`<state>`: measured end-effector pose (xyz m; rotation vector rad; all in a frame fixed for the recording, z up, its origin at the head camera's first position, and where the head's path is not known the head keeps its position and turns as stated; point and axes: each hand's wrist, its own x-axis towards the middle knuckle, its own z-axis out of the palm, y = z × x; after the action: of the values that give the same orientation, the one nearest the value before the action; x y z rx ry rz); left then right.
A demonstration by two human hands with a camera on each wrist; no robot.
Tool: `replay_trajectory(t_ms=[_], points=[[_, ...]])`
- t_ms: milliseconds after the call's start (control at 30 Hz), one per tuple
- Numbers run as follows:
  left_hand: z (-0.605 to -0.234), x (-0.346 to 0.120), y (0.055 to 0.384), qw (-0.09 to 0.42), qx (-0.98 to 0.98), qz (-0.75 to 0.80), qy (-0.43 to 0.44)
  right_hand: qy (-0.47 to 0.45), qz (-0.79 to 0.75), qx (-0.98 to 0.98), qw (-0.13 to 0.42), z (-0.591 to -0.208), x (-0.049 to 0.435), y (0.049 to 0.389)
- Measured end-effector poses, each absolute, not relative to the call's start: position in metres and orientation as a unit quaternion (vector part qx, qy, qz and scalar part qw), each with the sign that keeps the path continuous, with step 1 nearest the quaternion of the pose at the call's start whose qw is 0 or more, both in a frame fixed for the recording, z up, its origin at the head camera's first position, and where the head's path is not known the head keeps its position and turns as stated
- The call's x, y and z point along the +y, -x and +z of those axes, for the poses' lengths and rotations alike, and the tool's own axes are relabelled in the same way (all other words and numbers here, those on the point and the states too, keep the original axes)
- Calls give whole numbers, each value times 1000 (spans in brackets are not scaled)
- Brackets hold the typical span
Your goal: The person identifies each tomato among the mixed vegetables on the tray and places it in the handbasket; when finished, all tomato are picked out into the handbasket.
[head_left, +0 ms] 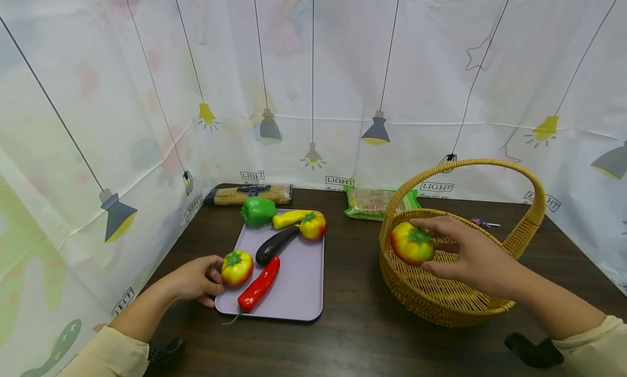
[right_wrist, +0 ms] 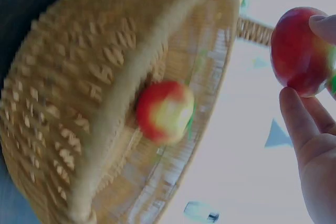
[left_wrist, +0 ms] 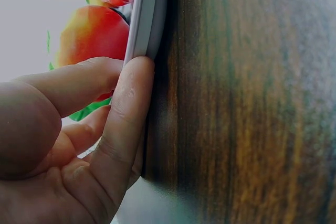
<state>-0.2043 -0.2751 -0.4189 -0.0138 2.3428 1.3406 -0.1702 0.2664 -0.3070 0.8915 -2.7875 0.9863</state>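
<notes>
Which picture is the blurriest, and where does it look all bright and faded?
Right wrist view: blurriest, with the basket and the fruit inside it smeared, and the white backdrop washed out; left wrist view: the left hand fairly crisp, the table softer, paler toward the right; head view: mostly clear, the tray crisp-edged.

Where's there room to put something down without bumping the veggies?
There's a bare strip of brown table between the tray and the basket. The tray has a free near corner too, right of the red pepper. It's crowded at the tray's far end, where the green pepper, yellow pepper, eggplant and a tomato bunch together.
</notes>
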Motion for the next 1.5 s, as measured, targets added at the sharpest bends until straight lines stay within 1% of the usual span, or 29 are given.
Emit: replay_trajectory(t_ms=[367,567,733,1133,1500], points=[[-418,-275,203,221,844,489,4,-190,275,-942,44,-300,301,201],[-416,-274,205,222,844,487,4,-149,262,-953,32,-307,315,216],[-416,-274,206,224,846,485,4,-116,250,-961,33,-315,321,226],[-415,-276,206,228,844,486,8,-105,246,-963,12,-318,323,246],[-419,-278,207,228,842,490,5,-96,238,-967,-13,-330,329,257]])
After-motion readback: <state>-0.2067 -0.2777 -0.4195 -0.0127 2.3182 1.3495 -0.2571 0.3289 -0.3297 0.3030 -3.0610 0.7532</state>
